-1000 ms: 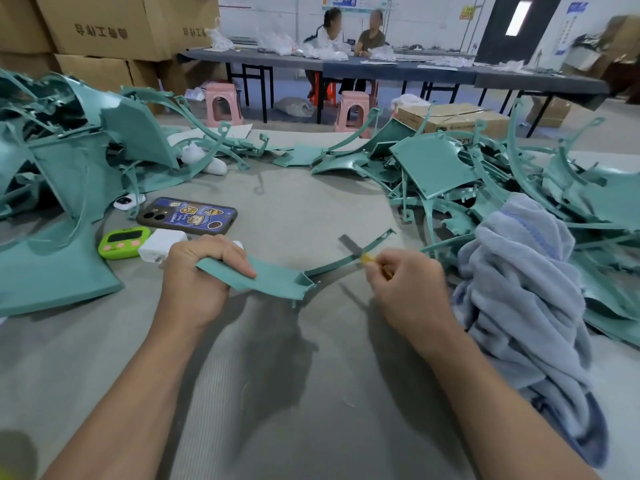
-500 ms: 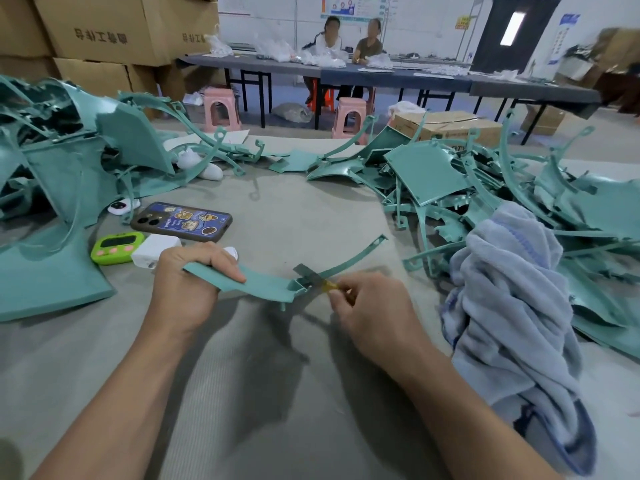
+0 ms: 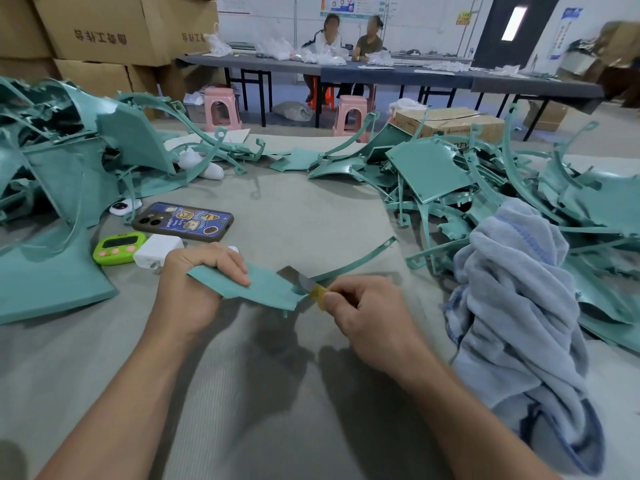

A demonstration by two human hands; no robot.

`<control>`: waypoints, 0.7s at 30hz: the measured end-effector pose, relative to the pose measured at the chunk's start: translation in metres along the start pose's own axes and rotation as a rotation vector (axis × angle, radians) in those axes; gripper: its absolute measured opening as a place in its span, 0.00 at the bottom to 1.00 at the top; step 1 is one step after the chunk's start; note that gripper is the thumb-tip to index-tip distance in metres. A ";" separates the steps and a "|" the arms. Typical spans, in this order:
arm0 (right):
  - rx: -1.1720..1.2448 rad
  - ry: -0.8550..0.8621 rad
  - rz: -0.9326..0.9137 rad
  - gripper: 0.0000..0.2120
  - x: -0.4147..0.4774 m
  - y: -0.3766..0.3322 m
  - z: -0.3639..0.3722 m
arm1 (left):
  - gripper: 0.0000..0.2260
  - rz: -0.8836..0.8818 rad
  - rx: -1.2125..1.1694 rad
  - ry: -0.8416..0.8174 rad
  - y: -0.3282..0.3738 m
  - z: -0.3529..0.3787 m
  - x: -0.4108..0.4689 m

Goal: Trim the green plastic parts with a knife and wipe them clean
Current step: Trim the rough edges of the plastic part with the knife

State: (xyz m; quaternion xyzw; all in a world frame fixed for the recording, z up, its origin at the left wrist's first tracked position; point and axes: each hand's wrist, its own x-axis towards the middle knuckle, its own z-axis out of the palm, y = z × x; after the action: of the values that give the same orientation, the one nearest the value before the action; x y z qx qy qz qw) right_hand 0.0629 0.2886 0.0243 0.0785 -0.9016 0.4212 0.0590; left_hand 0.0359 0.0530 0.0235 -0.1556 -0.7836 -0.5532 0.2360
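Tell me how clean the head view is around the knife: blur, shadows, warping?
Head view: knife slightly smeared, part fairly sharp; soft shadows on the table under left hand and right hand; wide-angle bending toward the edges; door window blown out, top-right boxes blurred.

Bright overhead light, soft shadows beneath the arms, edges bowed, slightly blurred.

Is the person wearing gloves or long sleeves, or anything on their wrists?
No gloves: the left hand and the right hand are bare. The left arm and the right arm are bare too, with no sleeve showing as far as the picture reaches. No watch, bracelet or ring can be seen.
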 end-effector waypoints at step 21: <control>0.045 -0.109 -0.021 0.10 0.008 0.023 -0.019 | 0.24 -0.069 -0.074 -0.036 0.001 0.000 0.000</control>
State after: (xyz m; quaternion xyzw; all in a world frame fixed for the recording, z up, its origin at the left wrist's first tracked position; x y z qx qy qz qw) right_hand 0.0517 0.3168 0.0206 0.1120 -0.8929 0.4359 0.0123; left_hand 0.0363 0.0534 0.0239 -0.1472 -0.7716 -0.5867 0.1968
